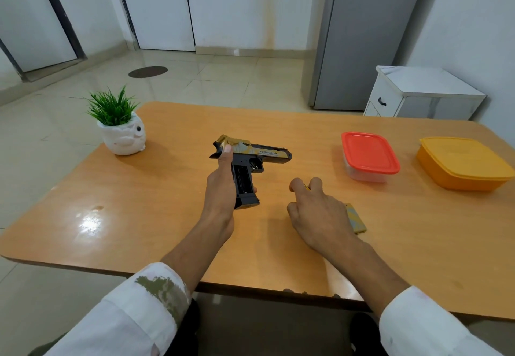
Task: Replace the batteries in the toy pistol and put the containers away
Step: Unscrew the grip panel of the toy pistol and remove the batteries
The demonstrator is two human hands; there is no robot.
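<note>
One toy pistol [267, 153] gripped in left hand [220, 188], small yellow object [306, 187] pinched in right hand [317, 213]

Glossy wooden table [167, 216], plastic toy pistol [267, 155], glazed white pot [122, 141], translucent plastic container [365, 178]

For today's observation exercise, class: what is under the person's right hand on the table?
A flat gold-patterned panel pokes out from beneath the right hand, lying on the table. A small yellow item shows between its fingers. The hand covers the rest of both.
</note>
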